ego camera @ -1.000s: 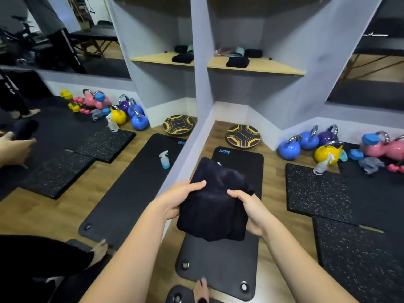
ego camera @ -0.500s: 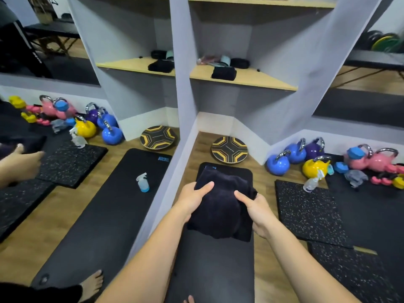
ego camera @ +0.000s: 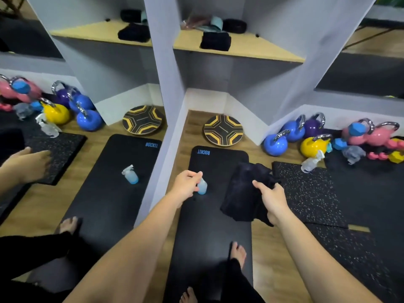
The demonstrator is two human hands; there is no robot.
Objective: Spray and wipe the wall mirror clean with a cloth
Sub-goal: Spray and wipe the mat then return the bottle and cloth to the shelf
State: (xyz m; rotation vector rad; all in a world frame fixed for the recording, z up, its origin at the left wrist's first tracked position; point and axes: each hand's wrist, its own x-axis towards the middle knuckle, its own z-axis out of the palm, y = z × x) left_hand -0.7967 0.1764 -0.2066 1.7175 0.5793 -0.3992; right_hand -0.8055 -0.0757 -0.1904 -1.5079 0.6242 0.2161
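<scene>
Facing the wall mirror (ego camera: 91,88), filling the left half of the view and reflecting the shelving, kettlebells and mat; hard, flat and fixed, so probably taking firm wiping pressure without harm, though breakable if knocked with something solid. Standing barefoot on the black exercise mat (ego camera: 218,215) running up to the mirror's edge. Holding the dark cloth (ego camera: 242,191) just above the mat, hanging in loose folds from the right hand (ego camera: 273,200), fingers curled round its upper edge; looking soft, limp and light, so likely best bunched into a pad in the palm before wiping. Reaching with the left hand (ego camera: 185,184) to the small blue spray bottle (ego camera: 202,188) standing upright on the mat near the mirror's base, fingertips closing in a pinch at its top, full grip not clearly showing. Judging the bottle light, smooth plastic, possibly slippery if wet, best taken round the neck with a finger free for the trigger.
</scene>
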